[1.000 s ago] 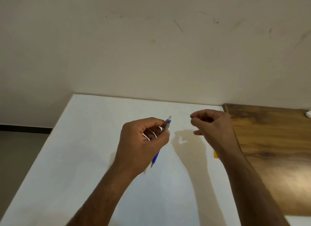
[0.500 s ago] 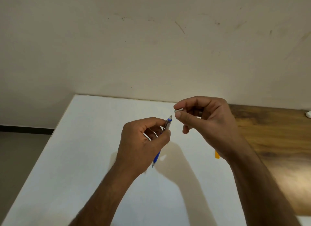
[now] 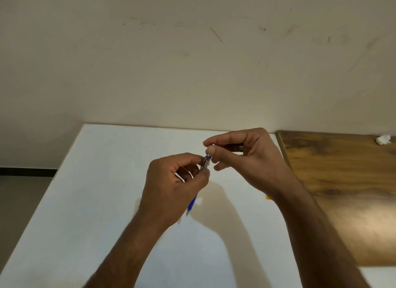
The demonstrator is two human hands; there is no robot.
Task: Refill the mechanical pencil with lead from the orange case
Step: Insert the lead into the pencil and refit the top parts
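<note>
My left hand [image 3: 173, 187] grips a blue mechanical pencil [image 3: 206, 162] above the white table, its top end pointing up and right, its tip [image 3: 188, 212] poking out below my palm. My right hand [image 3: 242, 157] pinches a small silvery cap [image 3: 213, 145] between thumb and forefinger, held right at the pencil's top end. Only a sliver of the orange case [image 3: 268, 197] shows on the table, the rest hidden behind my right wrist.
The white table [image 3: 102, 180] runs back to a beige wall. A brown wooden board [image 3: 347, 191] lies along its right side, with a crumpled white scrap [image 3: 383, 139] at its far corner. The floor drops away on the left.
My right hand rose from the table with the small cap and moved left to the pencil's top end. My left hand has kept the pencil nearly still.
</note>
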